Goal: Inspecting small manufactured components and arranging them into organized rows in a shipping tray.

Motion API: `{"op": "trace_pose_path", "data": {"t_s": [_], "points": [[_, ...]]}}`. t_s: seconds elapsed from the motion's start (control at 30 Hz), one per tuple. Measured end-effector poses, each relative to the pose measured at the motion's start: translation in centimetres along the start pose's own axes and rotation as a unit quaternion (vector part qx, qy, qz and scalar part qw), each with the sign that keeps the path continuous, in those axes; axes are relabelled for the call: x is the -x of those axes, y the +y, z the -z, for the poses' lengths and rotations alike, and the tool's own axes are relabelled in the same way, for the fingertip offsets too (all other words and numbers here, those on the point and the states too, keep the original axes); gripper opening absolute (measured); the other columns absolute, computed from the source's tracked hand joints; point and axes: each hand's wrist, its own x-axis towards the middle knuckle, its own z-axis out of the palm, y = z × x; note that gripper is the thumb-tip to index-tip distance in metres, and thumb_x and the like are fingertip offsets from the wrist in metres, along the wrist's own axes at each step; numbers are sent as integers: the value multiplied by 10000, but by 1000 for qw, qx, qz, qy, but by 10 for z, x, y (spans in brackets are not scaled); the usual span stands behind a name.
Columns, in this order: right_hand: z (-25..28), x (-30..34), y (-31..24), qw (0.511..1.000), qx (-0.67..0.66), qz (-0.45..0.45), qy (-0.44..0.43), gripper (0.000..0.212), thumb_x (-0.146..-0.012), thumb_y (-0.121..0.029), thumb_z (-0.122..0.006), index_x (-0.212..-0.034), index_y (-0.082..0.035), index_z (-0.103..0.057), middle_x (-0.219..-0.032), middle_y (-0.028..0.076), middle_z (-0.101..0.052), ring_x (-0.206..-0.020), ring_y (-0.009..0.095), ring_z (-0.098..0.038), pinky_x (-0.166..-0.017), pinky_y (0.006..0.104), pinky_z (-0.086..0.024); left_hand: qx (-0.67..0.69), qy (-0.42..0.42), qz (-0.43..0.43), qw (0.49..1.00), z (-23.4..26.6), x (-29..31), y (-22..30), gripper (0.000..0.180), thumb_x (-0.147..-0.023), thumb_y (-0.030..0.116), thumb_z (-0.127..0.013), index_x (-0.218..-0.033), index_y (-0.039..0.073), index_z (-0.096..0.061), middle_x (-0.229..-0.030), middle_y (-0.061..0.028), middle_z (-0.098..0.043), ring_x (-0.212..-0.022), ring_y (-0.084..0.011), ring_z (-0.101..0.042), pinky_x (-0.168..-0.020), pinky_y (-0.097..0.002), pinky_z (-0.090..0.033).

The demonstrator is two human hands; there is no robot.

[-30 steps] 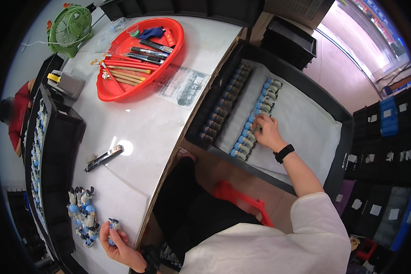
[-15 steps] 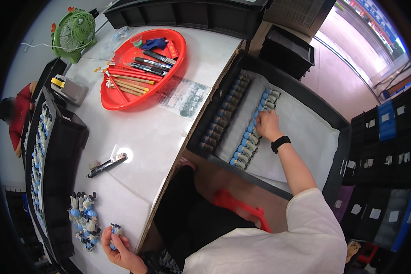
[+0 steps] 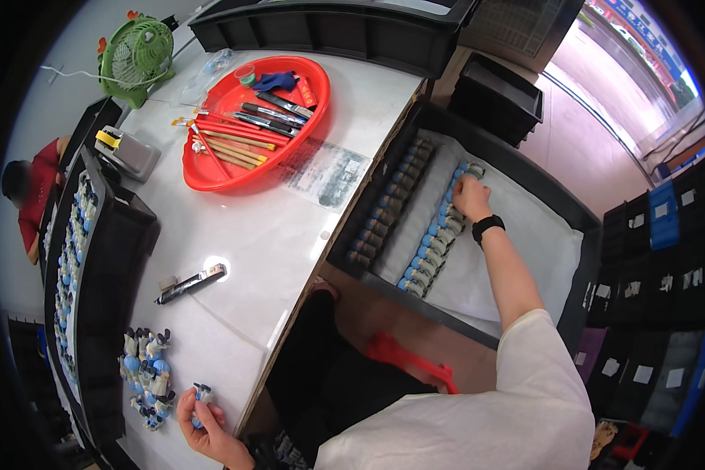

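Observation:
My left hand is closed around a small figurine in blue, white and dark colours, at the table's near edge. Beside it on the table lies a cluster of similar figurines, some on their sides. My right hand, with a black band on the wrist, reaches into a black tray on the right. Its fingers are pinched near the far end of a row of blue-and-white figurines on white lining. Whatever is between those fingertips is hidden. A parallel row of brown figurines lies left of it.
A red basin of brushes and pens stands on the table, with a black pen-like tool nearer me. A figurine-filled black bin borders the left. A green fan, stacked black trays and another person are farther off.
My right hand has moved along the blue-and-white row toward its far end, uncovering more figurines behind it. My left hand still holds its figurine. The whole view has shifted slightly.

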Motion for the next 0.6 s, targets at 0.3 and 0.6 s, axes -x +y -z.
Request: {"op": "trace_pose_path", "data": {"t_s": [0.3,0.6], "points": [[42,75,-34,940,-255,209,-87,190,-670,-59,-522,-847,3,-550,-854,157,-590,-842,297,-567,-747,348,-445,16,0,-23,1000,1,0,0,144,-873,83,-468,-976,16,-544,-1003,-47,-548,-551,-30,-378,-496,-156,-274],[92,172,175,951,115,-263,-115,902,-573,-279,-717,-1305,-81,-229,-1307,188,-270,-1230,353,-233,-906,537,-305,24,-99,-249,963,0,9,25,173,-872,66,-460,-1003,-34,-515,-910,-96,-508,-721,-122,-496,-580,-277,-417]]}}
